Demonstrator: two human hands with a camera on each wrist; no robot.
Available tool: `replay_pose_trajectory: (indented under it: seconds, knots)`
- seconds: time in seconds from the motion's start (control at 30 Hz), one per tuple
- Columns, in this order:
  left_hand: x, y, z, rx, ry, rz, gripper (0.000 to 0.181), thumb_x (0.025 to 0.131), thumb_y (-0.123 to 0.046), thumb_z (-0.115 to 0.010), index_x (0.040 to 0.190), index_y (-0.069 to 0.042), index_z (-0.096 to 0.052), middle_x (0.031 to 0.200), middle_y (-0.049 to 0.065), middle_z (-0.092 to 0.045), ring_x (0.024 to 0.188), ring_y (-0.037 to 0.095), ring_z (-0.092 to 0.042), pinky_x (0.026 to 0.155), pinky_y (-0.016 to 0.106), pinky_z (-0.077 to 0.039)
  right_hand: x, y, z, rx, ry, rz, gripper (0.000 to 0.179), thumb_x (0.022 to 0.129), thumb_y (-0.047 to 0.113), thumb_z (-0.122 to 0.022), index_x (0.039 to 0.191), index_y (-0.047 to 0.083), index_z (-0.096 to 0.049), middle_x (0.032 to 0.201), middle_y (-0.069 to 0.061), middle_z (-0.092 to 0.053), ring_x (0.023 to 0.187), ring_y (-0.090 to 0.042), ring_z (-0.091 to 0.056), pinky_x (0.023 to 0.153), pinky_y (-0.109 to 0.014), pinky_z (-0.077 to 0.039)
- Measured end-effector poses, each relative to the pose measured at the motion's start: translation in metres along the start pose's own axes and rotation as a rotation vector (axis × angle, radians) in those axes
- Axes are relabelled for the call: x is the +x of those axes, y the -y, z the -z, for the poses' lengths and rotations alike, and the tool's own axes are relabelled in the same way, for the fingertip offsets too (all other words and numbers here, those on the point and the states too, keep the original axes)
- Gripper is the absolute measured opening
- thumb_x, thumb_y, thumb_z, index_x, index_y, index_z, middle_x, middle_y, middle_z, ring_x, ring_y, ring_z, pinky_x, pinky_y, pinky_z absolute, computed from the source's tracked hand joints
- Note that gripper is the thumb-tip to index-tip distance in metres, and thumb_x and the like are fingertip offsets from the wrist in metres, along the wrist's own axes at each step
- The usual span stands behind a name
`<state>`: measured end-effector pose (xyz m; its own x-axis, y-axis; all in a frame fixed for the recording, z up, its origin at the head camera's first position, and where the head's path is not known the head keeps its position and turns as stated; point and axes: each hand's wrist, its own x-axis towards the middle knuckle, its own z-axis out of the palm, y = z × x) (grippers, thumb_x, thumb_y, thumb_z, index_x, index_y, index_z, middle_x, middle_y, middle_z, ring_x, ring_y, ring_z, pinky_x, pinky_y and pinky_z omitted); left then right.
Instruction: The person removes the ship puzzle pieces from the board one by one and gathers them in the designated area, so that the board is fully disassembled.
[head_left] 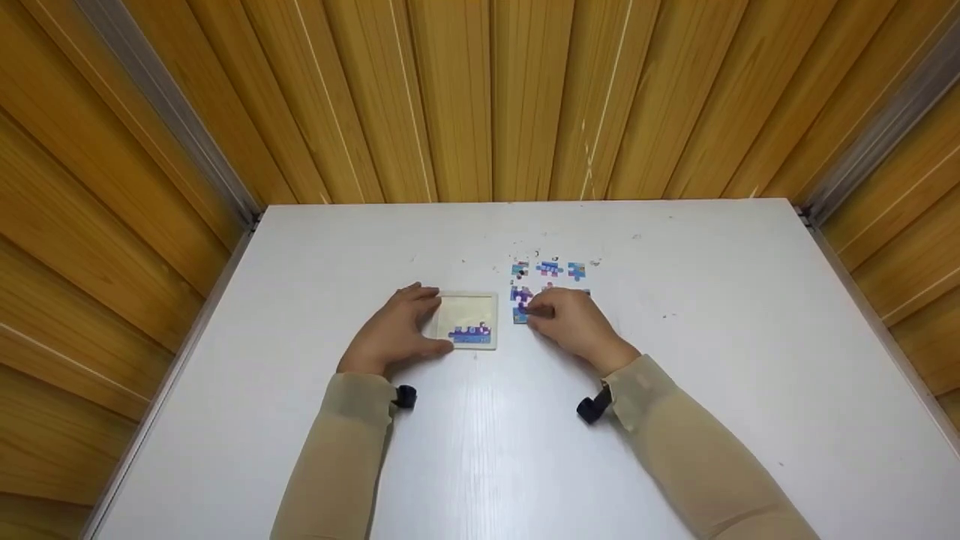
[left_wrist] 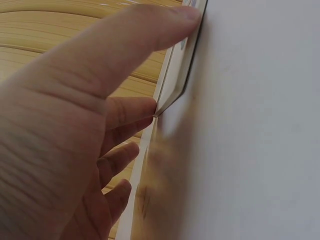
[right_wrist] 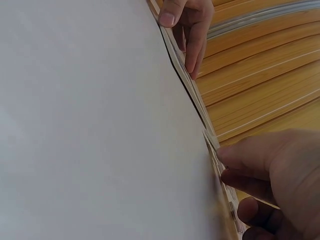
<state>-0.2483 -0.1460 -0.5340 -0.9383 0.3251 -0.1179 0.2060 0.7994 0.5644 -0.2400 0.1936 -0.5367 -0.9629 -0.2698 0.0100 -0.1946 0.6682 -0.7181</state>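
A square, pale puzzle tray lies on the table, with a strip of joined blue and purple jigsaw pieces along its bottom side. My left hand holds the tray from its left, thumb on the near edge and fingers at the far left corner. To the right of the tray, my right hand has thumb and index finger together on a jigsaw puzzle piece at the near left of the loose group. Its palm and knuckles hide part of that group. In the right wrist view the right fingertips are low at the tabletop.
Loose jigsaw pieces lie in rows beyond the right hand, with small dark specks around them. The white table meets a wood-panelled wall at the back, with more panelling on both sides.
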Motion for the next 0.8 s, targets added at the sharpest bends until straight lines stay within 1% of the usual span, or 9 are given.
replay_pose_trajectory:
  seconds: [0.27, 0.57, 0.67, 0.8]
  knots:
    - [0.0005, -0.0011, 0.0013, 0.008, 0.008, 0.004, 0.098, 0.083, -0.048, -0.1, 0.165, -0.014, -0.06, 0.181, -0.003, -0.046, 0.178, 0.028, -0.025, 0.145, 0.055, -0.028, -0.0022, 0.0041, 0.0008, -0.043, 0.016, 0.021, 0.018, 0.1, 0.019, -0.085, 0.117, 0.014, -0.087, 0.122, -0.006, -0.084, 0.118, -0.028, -0.078, 0.108, -0.052, -0.065]
    - [0.0015, 0.0018, 0.0, 0.0, 0.009, 0.008, 0.095, 0.083, -0.05, -0.1, 0.164, -0.019, -0.062, 0.181, -0.004, -0.046, 0.178, 0.029, -0.025, 0.145, 0.057, -0.027, -0.0005, 0.0029, -0.0001, -0.058, 0.013, 0.06, 0.02, 0.1, 0.018, -0.085, 0.118, 0.011, -0.087, 0.125, -0.007, -0.083, 0.121, -0.029, -0.078, 0.111, -0.051, -0.064]
    - [0.0015, 0.0025, -0.0006, 0.001, 0.01, 0.006, 0.094, 0.083, -0.049, -0.099, 0.164, -0.019, -0.062, 0.181, -0.004, -0.046, 0.178, 0.029, -0.025, 0.145, 0.057, -0.027, 0.0001, 0.0018, -0.0009, -0.059, 0.013, 0.064, 0.019, 0.099, 0.017, -0.084, 0.117, 0.009, -0.087, 0.125, -0.008, -0.083, 0.121, -0.03, -0.078, 0.112, -0.05, -0.064]
    - [0.001, 0.0019, -0.0006, 0.003, 0.008, 0.001, 0.094, 0.083, -0.048, -0.099, 0.164, -0.016, -0.062, 0.18, -0.001, -0.047, 0.178, 0.03, -0.026, 0.144, 0.057, -0.028, 0.0003, 0.0011, -0.0012, -0.072, 0.012, 0.076, 0.019, 0.099, 0.015, -0.084, 0.117, 0.009, -0.087, 0.126, -0.008, -0.083, 0.122, -0.029, -0.078, 0.113, -0.05, -0.063]
